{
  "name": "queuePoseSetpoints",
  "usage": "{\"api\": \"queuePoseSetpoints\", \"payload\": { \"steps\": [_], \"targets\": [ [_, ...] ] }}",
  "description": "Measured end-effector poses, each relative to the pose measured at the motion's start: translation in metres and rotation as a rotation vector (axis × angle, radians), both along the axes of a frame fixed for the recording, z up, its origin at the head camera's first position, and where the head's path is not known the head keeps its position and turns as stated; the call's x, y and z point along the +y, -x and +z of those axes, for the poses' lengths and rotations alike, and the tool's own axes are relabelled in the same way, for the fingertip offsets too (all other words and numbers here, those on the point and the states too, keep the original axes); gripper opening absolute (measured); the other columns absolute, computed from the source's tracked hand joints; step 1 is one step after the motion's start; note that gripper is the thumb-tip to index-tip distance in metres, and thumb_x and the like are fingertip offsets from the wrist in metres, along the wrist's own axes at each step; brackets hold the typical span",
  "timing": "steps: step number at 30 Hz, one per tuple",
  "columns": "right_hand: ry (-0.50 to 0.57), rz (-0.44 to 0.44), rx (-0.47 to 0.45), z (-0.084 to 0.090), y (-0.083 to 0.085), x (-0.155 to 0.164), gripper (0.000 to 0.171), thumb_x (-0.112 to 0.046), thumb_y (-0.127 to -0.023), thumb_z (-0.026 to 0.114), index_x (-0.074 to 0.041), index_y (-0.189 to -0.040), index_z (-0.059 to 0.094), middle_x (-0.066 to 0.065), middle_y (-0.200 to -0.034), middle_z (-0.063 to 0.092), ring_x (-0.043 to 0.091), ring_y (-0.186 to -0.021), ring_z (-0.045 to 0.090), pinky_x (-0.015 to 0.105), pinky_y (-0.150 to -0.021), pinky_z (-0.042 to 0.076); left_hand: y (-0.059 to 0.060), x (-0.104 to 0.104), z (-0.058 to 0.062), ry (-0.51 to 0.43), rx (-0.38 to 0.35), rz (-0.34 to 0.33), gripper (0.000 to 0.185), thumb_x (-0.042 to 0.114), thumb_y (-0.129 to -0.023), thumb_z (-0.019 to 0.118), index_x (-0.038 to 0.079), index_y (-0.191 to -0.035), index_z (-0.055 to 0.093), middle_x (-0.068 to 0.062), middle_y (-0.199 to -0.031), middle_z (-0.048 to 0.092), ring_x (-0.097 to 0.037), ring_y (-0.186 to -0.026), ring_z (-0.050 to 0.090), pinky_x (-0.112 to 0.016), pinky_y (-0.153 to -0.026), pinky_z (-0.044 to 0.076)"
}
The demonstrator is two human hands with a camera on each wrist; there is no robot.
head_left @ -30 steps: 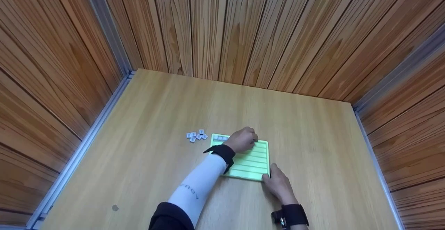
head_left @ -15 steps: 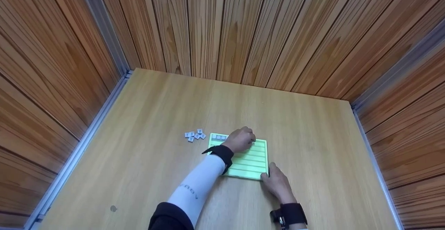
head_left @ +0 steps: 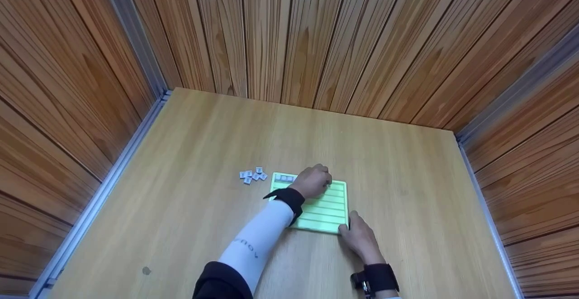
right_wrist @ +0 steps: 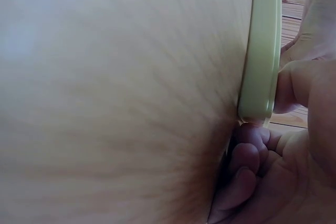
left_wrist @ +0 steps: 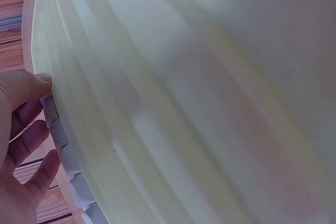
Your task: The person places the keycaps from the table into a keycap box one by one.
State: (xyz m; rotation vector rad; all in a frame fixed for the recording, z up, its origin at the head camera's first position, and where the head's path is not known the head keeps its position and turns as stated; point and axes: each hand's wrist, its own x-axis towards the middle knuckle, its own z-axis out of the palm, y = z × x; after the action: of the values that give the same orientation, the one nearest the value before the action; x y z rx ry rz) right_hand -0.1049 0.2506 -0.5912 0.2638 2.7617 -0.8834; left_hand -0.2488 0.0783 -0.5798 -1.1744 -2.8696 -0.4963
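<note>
Wooden table point(head_left: 190, 226), green board point(head_left: 325, 213) centred, my left hand point(head_left: 313, 181) pinching tile point(left_wrist: 50, 109) at board's twelve o'clock, right hand point(head_left: 359, 238) gripping its five o'clock corner, loose tiles point(head_left: 253, 175) at ten.

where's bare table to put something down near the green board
Bare wood lies right of the green board up to the right wall rail, behind it to the back wall, and along the near left. It is crowded at the board's far left corner, where small grey tiles lie, and at the hands.
</note>
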Motion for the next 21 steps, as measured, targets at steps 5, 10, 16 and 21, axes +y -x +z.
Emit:
{"api": "queuePoseSetpoints", "payload": {
  "steps": [5,10,16,21],
  "targets": [
    [-0.004,0.002,-0.009,0.0,0.001,0.0,0.014,-0.016,-0.092,0.057,-0.007,-0.095,0.046,0.005,-0.083,0.043,0.023,-0.073,0.042,0.033,-0.061,0.034,0.0,-0.001,-0.001,0.03,0.008,-0.003,0.019,0.01,-0.091,0.071,0.018,-0.105,0.079,0.002,-0.104,0.07,-0.014,-0.101,0.062,-0.025,-0.082,0.054],
    [-0.004,0.006,0.001,0.001,0.0,-0.001,0.014,-0.016,-0.092,0.057,-0.007,-0.096,0.047,0.005,-0.084,0.043,0.023,-0.074,0.042,0.034,-0.062,0.034,0.001,0.0,-0.001,0.044,-0.011,-0.007,0.022,0.01,-0.091,0.071,0.018,-0.109,0.078,0.001,-0.106,0.069,-0.015,-0.102,0.061,-0.027,-0.082,0.054],
    [-0.009,0.022,0.01,0.002,-0.001,0.001,0.015,-0.016,-0.092,0.058,-0.006,-0.096,0.047,0.006,-0.084,0.043,0.023,-0.075,0.042,0.035,-0.063,0.034,0.003,-0.003,0.0,0.044,-0.031,-0.001,0.025,0.011,-0.092,0.069,0.019,-0.114,0.077,0.001,-0.11,0.069,-0.015,-0.105,0.061,-0.029,-0.085,0.053],
    [-0.02,0.028,0.006,0.001,0.0,0.001,0.016,-0.016,-0.093,0.057,-0.005,-0.097,0.047,0.007,-0.085,0.045,0.024,-0.075,0.043,0.035,-0.063,0.035,0.006,-0.011,0.001,0.049,-0.04,0.025,0.022,0.02,-0.094,0.071,0.02,-0.115,0.076,0.002,-0.113,0.068,-0.015,-0.107,0.06,-0.03,-0.087,0.053]
  ]
}}
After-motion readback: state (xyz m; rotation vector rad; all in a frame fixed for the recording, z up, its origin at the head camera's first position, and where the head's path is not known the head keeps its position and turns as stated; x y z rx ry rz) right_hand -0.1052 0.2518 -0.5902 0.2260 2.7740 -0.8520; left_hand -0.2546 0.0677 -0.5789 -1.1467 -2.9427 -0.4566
